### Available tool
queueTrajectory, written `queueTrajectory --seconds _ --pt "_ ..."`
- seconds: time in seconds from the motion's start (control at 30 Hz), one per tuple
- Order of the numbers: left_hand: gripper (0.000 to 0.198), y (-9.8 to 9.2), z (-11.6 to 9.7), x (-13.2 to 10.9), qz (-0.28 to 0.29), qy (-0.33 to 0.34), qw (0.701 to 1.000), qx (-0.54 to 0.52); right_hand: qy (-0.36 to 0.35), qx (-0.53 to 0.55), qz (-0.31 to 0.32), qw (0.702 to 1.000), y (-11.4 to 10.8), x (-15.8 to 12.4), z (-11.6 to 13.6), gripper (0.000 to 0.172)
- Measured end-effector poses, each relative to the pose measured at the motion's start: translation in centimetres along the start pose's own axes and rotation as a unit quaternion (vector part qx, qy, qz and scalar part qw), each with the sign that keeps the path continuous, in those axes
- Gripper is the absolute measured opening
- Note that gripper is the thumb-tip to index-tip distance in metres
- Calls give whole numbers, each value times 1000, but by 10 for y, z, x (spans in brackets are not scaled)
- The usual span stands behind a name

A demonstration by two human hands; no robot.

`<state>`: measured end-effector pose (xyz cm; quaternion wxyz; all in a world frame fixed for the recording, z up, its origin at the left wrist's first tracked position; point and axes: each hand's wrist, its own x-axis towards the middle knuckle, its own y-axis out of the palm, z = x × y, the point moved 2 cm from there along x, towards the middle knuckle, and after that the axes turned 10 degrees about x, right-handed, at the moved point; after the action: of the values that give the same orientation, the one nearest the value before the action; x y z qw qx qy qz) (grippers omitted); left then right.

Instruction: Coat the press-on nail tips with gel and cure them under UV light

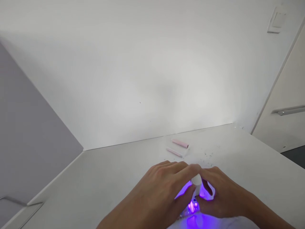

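Between my two hands is a small white lamp (196, 180) that casts a purple glow downward. My left hand (166, 183) curls over it from the left, thumb and forefinger closed against its white top. From the right, my right hand (222, 192) pinches round the same lamp with thumb and forefinger. Beneath the hands, a small clear item (185, 213) is lit purple and partly hidden; I cannot make out its kind. The lamp's lower part is mostly covered by fingers.
Beyond my hands, a thick pink tube (180, 143) and a thinner pink stick (174, 152) lie on the white tabletop (114, 178). Tiny dark specks (208, 155) are scattered to their right. A white wall (143, 79) rises behind, and a metal handle (292, 111) juts out at right.
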<state>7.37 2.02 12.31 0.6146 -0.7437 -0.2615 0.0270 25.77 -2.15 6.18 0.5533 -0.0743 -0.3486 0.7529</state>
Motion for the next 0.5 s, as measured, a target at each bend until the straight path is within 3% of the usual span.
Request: queueTrajectory --seconds 0.27,0.5 --pt "13 -1 -1 1 -7 20 1000 17 27 36 15 999 1 0 1 16" --pt "13 -1 -3 0 -3 19 1000 19 14 1 8 1000 1 -2 -3 17"
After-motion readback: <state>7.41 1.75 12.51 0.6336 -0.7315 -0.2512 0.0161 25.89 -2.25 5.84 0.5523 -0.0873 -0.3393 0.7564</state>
